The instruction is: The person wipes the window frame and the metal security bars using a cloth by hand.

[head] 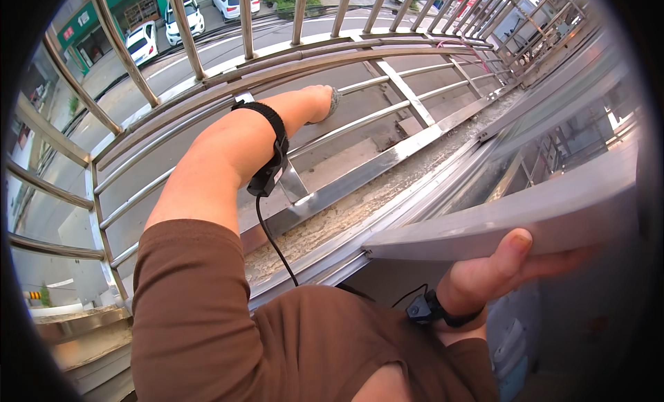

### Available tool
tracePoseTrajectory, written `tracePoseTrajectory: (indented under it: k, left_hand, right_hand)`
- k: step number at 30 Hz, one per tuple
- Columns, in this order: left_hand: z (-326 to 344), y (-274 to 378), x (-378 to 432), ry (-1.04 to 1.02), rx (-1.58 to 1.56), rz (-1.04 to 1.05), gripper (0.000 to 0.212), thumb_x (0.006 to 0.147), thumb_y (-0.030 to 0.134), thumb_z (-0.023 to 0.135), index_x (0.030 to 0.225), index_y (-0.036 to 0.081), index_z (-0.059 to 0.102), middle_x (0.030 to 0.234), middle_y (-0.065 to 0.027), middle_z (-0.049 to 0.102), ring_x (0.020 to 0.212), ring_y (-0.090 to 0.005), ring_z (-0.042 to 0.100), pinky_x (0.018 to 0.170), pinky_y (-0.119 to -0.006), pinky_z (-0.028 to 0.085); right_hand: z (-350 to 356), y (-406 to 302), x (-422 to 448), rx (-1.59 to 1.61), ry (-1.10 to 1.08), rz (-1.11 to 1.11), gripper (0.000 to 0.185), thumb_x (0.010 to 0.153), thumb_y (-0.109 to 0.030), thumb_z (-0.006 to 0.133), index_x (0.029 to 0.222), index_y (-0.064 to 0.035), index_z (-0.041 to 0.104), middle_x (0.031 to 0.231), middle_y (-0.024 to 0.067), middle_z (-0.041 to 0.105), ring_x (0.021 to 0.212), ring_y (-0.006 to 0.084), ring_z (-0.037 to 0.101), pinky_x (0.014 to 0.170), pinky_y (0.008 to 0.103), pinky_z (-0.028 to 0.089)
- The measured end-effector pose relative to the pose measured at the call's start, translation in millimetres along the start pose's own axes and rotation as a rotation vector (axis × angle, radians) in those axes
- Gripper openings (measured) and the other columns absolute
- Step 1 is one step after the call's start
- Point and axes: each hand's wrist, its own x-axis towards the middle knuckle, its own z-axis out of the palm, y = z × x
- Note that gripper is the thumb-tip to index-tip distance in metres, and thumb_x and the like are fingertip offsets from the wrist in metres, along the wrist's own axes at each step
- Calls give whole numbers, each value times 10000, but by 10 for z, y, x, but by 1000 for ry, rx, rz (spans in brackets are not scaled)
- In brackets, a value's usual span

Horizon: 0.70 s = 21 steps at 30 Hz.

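My left hand (315, 101) reaches out over the metal bars of a window guard cage. A grey, rough-textured cloth or scouring pad (334, 102) shows at its fingers; most of it is hidden by the hand. Beneath and beside that hand run the cage's round floor rails (353, 126). My right hand (498, 264) grips the edge of a light metal window sash (560, 210), thumb on the near face, with the fingers stretched along it and blurred. Each wrist wears a black strap with a small device; the left device (267, 178) trails a black cable.
Upright bars (184, 33) fence the far side above a street with parked white cars (184, 20). Long wooden poles (332, 62) lie along the cage. Between the cage and the sliding window track (332, 246) runs a rough, dirty sill (363, 207).
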Motion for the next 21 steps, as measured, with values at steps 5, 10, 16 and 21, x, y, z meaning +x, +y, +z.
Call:
tracePoseTrajectory:
  k: [5, 10, 16, 21]
  left_hand:
    - [-21, -165, -401, -34, 52, -20, 325, 711, 52, 557, 1021, 4, 472, 1057, -190, 538, 1033, -320, 506, 852, -377, 411]
    - [-370, -129, -792, -394, 555, 180, 214, 716, 43, 516, 925, 2, 536, 963, -194, 580, 965, -316, 543, 829, -374, 425]
    - [-104, 363, -828, 456, -355, 175, 324, 740, 71, 509, 1063, 84, 513, 1057, -132, 549, 1022, -295, 516, 858, -374, 417]
    - [388, 1075, -933, -37, -59, 542, 598, 713, -25, 374, 1291, 131, 373, 1353, -76, 335, 1207, -252, 368, 998, -326, 311]
  right_hand:
    - [-27, -46, -14, 135, -8, 35, 824, 775, -302, 428, 1321, 57, -74, 1334, 273, 91, 1230, 343, 223, 971, 449, 276]
    - [-90, -81, -28, 183, -76, 19, 814, 780, -241, 428, 1315, 57, -109, 1340, 276, 98, 1236, 334, 222, 979, 430, 270]
    - [-132, -140, -71, 209, -107, -40, 789, 782, -206, 421, 1319, 56, -94, 1351, 259, 100, 1228, 319, 233, 990, 416, 250]
    - [-110, -201, -139, 288, -104, -56, 772, 784, -187, 423, 1330, 36, -76, 1357, 238, 115, 1223, 294, 238, 999, 406, 228]
